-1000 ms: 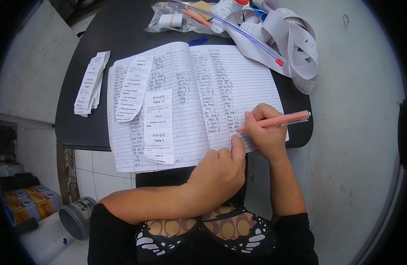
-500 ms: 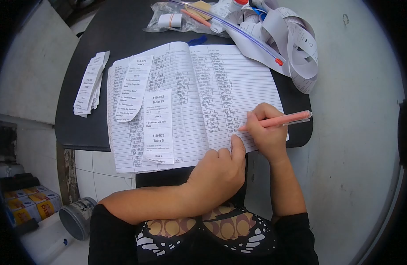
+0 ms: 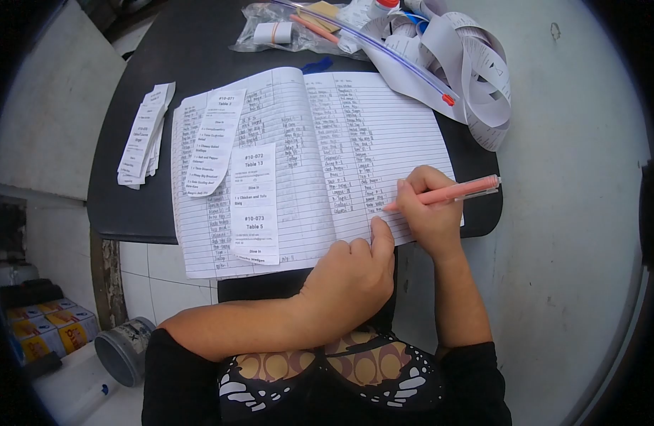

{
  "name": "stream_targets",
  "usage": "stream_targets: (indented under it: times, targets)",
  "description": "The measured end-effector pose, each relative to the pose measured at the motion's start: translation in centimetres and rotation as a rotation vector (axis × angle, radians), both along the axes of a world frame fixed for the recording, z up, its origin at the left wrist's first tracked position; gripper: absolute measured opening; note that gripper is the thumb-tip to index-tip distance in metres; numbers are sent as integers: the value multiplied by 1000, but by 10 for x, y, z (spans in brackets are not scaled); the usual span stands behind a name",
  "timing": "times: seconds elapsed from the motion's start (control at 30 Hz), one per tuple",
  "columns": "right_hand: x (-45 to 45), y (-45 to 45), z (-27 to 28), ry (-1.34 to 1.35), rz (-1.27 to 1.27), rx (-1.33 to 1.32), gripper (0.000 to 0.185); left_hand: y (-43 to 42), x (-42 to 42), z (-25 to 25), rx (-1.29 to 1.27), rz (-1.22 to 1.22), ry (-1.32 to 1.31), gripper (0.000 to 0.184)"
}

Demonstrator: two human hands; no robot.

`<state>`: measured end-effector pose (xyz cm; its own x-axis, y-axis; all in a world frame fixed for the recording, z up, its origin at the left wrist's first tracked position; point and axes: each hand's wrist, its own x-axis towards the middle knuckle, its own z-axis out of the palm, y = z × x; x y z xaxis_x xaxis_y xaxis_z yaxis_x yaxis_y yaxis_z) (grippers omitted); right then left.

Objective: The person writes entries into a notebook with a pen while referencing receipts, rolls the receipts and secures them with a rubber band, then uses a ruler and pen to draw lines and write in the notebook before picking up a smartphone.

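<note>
An open lined notebook [image 3: 412, 131] with handwritten columns lies on the dark table. My right hand [image 3: 430, 213] is closed around a salmon-pink pen [image 3: 462, 191], its tip on the right page at the foot of a written column. Just left of it, my left hand [image 3: 352, 273] rests at the page's lower edge, index finger stretched toward the pen tip and the other fingers curled in, nothing visible in them. Two printed order slips, one long receipt [image 3: 254, 202] and a curled receipt [image 3: 214, 142], cover part of the left page.
A stack of receipts [image 3: 146, 135] lies left of the notebook. Behind it are a clear zip bag [image 3: 320, 42] with small items and a heap of looped receipt paper [image 3: 476, 71]. A grey bucket [image 3: 124, 351] and yellow-white boxes [image 3: 53, 326] are on the lower left.
The pen tilts slightly differently, with its tip still at the same written line. Both hands keep nearly the same place.
</note>
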<state>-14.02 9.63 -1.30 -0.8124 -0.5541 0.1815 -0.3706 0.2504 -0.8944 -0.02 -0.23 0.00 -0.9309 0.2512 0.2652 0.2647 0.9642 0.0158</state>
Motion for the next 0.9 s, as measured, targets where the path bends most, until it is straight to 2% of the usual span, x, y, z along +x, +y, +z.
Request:
stream_targets:
  times: [0.07, 0.27, 0.37, 0.47, 0.57, 0.67, 0.87, 0.9]
  targets:
    - [3, -3, 2, -63, -14, -68, 24, 0, 0, 0, -4, 2, -7, 22]
    - [-1, 0, -2, 37, 4, -13, 23, 0, 0, 0, -5, 1, -5, 22]
    - [3, -3, 5, -51, -26, -50, 23, 1, 0, -1, 1, 1, -1, 21]
    - [-2, 2, -3, 76, 31, -1, 23, 0, -1, 0, -15, -9, -2, 21]
    - [2, -1, 8, -63, -32, -68, 24, 1, -1, -2, 2, -5, 8, 21]
    - [0, 1, 7, -67, -36, -64, 24, 0, -1, -1, -6, 0, 11, 22]
    - [-3, 3, -3, 82, 8, -30, 23, 1, -1, 1, 2, -11, -27, 23]
    - [-5, 5, -5, -11, 1, -89, 24, 1, -1, 0, 4, -11, -19, 23]
